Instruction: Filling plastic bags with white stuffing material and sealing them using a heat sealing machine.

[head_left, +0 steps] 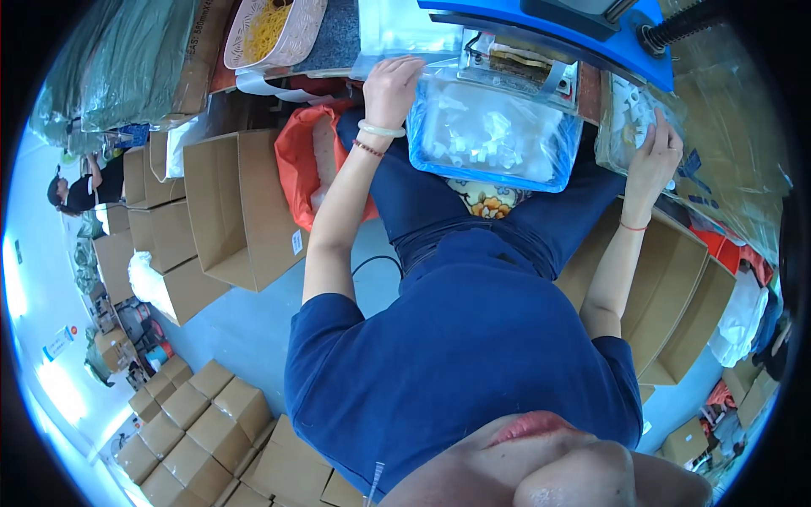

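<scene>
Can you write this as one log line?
left hand: near clear plastic | right hand: at white parts | blue-lined tray: between hands

**Blue and brown with flashes of red**

The far machine (pixel 557 38) is bright blue; the near shirt (pixel 473 329), navy. A blue-rimmed tray (pixel 492 178) carries white pieces (pixel 477 152). At left are an orange-red bag (pixel 294 165), brown boxes (pixel 221 207) and yellow strands (pixel 269 32) in a pinkish-white basket (pixel 296 42). A cloth (pixel 488 205) shows an orange flower pattern; a bangle (pixel 382 130) is white, a cord (pixel 634 227) red.
</scene>
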A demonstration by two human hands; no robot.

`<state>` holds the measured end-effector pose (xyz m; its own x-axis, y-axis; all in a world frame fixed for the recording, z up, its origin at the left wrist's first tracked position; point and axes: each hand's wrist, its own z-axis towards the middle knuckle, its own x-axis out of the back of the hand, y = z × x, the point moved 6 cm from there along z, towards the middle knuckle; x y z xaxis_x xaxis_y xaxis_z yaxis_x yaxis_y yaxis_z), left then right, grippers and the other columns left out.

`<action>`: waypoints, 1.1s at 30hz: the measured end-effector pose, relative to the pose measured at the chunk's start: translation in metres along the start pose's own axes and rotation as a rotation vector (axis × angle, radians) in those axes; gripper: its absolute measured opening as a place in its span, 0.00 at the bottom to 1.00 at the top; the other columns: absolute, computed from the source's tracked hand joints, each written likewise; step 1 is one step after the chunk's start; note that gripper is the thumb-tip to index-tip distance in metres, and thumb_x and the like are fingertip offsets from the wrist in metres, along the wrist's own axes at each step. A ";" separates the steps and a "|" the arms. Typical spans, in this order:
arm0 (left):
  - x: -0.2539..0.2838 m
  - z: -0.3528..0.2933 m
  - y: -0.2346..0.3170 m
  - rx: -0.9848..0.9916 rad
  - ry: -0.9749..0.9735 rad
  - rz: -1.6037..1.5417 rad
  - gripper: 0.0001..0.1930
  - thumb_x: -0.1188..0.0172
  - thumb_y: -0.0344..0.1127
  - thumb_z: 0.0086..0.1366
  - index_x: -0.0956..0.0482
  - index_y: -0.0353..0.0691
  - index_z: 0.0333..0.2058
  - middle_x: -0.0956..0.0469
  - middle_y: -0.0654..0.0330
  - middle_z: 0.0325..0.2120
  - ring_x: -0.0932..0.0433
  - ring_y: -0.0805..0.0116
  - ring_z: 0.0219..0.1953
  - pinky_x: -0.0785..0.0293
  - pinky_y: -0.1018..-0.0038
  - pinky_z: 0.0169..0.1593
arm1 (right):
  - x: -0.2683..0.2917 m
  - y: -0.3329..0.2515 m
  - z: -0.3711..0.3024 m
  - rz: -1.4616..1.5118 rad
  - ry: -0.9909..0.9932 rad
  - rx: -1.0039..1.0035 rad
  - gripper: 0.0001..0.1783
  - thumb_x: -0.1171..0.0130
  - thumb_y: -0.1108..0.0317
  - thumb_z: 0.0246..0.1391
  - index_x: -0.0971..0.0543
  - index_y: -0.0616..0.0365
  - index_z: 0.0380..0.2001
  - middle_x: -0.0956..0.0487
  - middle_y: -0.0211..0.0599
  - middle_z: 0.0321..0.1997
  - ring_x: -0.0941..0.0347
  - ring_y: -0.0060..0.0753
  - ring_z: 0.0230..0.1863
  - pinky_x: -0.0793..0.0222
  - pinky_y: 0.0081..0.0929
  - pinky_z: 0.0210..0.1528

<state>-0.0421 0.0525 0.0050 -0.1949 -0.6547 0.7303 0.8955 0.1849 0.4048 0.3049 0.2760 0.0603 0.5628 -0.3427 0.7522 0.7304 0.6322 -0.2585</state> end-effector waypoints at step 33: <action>-0.090 -0.009 0.082 1.106 -0.564 -1.799 0.15 0.45 0.29 0.68 0.27 0.27 0.50 0.22 0.48 0.48 0.22 0.49 0.51 0.19 0.65 0.47 | 0.013 -0.067 0.015 0.117 -0.224 -0.087 0.11 0.46 0.64 0.62 0.20 0.56 0.44 0.20 0.46 0.42 0.24 0.53 0.43 0.27 0.38 0.44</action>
<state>0.0530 0.1196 -0.0324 -0.5746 -0.3756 -0.7271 -0.8126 0.1560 0.5616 0.2576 0.2397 0.0965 0.5523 -0.1021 0.8274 0.7014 0.5933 -0.3950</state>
